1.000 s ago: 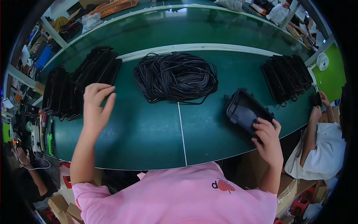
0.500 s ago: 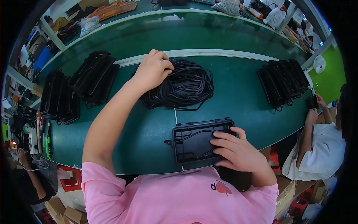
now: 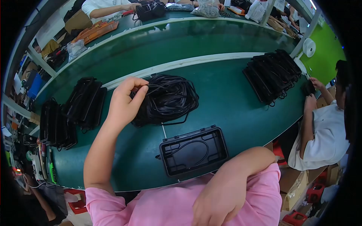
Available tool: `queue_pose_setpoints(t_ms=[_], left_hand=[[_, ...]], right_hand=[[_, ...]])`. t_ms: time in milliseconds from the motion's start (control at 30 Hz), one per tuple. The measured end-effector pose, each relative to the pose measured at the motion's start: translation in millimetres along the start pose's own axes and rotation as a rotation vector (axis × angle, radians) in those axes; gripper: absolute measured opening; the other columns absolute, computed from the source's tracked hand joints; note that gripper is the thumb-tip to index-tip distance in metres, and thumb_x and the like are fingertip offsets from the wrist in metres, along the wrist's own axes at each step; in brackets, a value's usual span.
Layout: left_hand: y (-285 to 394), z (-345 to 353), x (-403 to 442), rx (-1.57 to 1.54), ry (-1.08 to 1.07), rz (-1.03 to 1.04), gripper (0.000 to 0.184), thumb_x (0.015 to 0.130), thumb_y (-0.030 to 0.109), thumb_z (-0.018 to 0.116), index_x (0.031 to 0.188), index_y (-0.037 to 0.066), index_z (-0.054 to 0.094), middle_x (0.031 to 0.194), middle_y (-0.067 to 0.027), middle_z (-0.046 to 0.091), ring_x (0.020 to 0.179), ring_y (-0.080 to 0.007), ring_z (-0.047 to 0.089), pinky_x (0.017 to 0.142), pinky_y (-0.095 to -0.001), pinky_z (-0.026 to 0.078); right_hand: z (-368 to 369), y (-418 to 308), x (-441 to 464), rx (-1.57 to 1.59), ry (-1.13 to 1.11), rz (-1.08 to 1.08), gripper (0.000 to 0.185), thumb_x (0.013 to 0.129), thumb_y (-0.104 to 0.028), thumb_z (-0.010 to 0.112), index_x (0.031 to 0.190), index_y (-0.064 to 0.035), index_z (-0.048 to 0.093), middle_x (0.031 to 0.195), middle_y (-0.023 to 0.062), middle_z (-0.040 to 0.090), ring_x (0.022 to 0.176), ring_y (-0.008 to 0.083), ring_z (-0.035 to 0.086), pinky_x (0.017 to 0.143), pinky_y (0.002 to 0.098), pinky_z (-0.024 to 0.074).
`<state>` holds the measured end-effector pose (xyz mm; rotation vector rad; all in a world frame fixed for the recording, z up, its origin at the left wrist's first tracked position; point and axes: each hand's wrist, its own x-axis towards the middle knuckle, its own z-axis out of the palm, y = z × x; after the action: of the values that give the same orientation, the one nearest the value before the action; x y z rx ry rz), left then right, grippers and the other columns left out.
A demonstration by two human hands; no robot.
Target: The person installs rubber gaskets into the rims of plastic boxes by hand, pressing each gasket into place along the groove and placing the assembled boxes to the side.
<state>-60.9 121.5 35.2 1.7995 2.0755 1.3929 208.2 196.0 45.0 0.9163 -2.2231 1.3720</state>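
A bundle of black cable (image 3: 171,96) lies on the green table, loosely heaped in loops. At its left side my left hand (image 3: 130,92) is closed, with thumb and forefinger pinching a strand of cable. Nearer to me sits a black plastic case (image 3: 222,137), open side up, with one cable curving inside it and a short cable end sticking out on its left. My right hand (image 3: 218,199) rests against the pink shirt below the table edge, holding nothing visible, its fingers loosely extended downward and partly cut off by the frame.
Stacks of black cases stand at the left (image 3: 85,101) and right (image 3: 271,77) of the table. A green-handled tool (image 3: 52,171) lies at the left edge. One co-worker (image 3: 320,135) sits at the right; others work beyond the raised green ledge (image 3: 169,43).
My right hand has left the case and come back to my shirt. My left hand now pinches a strand at the bundle's side. The whole view has shifted and tilted.
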Motion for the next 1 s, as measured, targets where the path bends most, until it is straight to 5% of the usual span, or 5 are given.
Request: queue_pose_setpoints(t_ms=[100,167,300,633,1000], left_hand=[[16,-6,-6,-0.019,-0.014,0.028,0.01,0.091,0.003,0.062,0.1,0.001,0.063,0.089,-0.0045,0.063,0.082,-0.0125,0.061,0.076,-0.0257,0.049],[26,-6,-10,-0.102,-0.048,0.036,0.01,0.093,0.002,0.059,0.103,0.0,0.061,0.089,-0.0047,0.062,0.08,-0.0122,0.063,0.074,-0.025,0.049],[43,-11,-15,-0.205,-0.052,0.039,0.011,0.092,0.003,0.061,0.102,0.0,0.061,0.087,-0.0077,0.062,0.074,-0.0139,0.062,0.069,-0.0262,0.049],[86,-60,-59,0.104,-0.03,0.182,0.018,0.079,-0.008,0.068,0.096,-0.003,0.065,0.081,-0.0099,0.061,0.07,-0.0189,0.061,0.064,-0.0268,0.048],[73,4,-116,-0.433,-0.391,-0.483,0.004,0.092,-0.002,0.061,0.096,-0.002,0.062,0.089,-0.0055,0.063,0.086,-0.0152,0.071,0.069,-0.023,0.053]], right_hand=[[-17,15,14,0.046,0.058,-0.033,0.037,0.079,-0.01,0.067,0.115,-0.0037,0.06,0.116,0.0149,0.059,0.107,0.0346,0.056,0.086,0.0432,0.0458],[-36,34,20,-0.835,0.377,0.304,0.057,0.077,-0.015,0.074,0.129,-0.0056,0.053,0.122,0.0156,0.057,0.12,0.0348,0.049,0.098,0.0442,0.0388],[-61,72,-2,-0.264,0.298,0.755,0.033,0.082,-0.01,0.073,0.112,-0.0019,0.063,0.11,0.0108,0.066,0.101,0.0236,0.062,0.091,0.035,0.0463],[-83,-16,-41,-0.303,0.445,0.544,0.013,0.086,0.0,0.067,0.099,0.0017,0.067,0.086,0.0055,0.061,0.078,0.0122,0.062,0.066,0.0229,0.0473],[-22,-6,-84,0.266,0.772,1.18,0.013,0.092,-0.007,0.065,0.101,0.0023,0.065,0.081,0.0041,0.065,0.065,0.0089,0.063,0.058,0.0215,0.0499]])
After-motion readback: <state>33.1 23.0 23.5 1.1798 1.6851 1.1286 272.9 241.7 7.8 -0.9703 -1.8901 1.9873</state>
